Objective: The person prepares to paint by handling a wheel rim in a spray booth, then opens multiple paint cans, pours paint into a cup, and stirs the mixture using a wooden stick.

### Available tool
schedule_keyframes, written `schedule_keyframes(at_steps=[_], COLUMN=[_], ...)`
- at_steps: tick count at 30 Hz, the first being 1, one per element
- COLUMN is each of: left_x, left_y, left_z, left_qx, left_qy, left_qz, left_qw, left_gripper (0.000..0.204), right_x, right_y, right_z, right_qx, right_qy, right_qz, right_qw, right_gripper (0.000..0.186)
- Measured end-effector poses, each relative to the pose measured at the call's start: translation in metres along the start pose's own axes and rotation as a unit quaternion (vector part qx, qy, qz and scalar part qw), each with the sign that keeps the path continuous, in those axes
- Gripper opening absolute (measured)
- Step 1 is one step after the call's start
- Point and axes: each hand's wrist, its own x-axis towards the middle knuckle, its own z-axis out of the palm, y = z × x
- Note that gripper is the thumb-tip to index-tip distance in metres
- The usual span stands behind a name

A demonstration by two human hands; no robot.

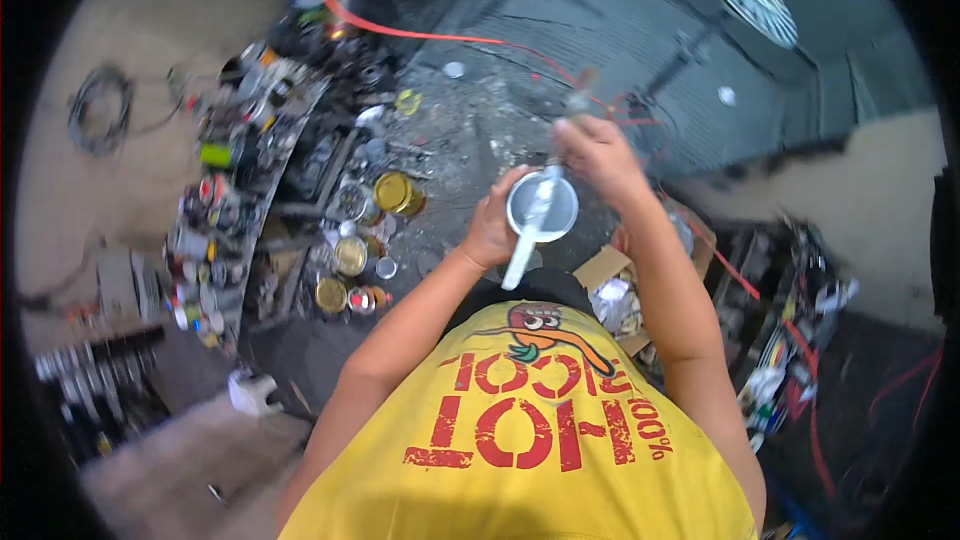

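Note:
My left hand (489,230) is closed round the side of a small whitish plastic tub (563,208), held in front of my body with its round mouth facing up. A long pale stick-like tool (519,262) slants across the tub's mouth, its broad white end sticking out past the near rim. My right hand (600,152) is closed on the tool's far part, just beyond the tub. Blurred by motion, the far tip pokes out above my right fingers, so its kind cannot be made out. What the tub contains is unclear.
Several cans and jars, among them a gold-lidded jar (398,194), stand on the floor to the left. Beyond them is a cluttered low bench (283,155). A red hose (430,36) runs across the far side. At right sits an open cardboard box (600,268).

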Motion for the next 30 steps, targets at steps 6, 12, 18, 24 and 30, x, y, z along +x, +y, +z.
schedule_keyframes(at_steps=[6, 12, 18, 24, 30], left_x=[-0.033, -0.06, -0.082, -0.115, -0.135], left_y=[-0.007, -0.005, 0.007, -0.005, -0.035], left_z=[-0.058, -0.09, -0.138, -0.187, -0.241], left_qx=[0.081, 0.097, 0.107, 0.066, 0.046], left_qy=[0.061, 0.149, 0.192, 0.11, 0.155], left_qz=[-0.063, -0.131, -0.184, -0.217, -0.243], left_qw=[0.993, 0.975, 0.958, 0.968, 0.956], left_gripper=[0.124, 0.123, 0.11, 0.108, 0.102], right_x=[-0.011, -0.008, -0.012, 0.016, 0.039], right_y=[-0.08, -0.043, 0.026, 0.033, 0.052], right_z=[0.026, 0.099, 0.135, 0.19, 0.26], right_qx=[-0.032, -0.109, -0.1, -0.167, -0.226], right_qy=[0.122, -0.002, -0.095, -0.263, -0.275], right_qz=[-0.238, -0.249, -0.082, -0.065, -0.098], right_qw=[0.963, 0.962, 0.987, 0.948, 0.929], right_gripper=[0.02, 0.012, 0.03, 0.055, 0.047])
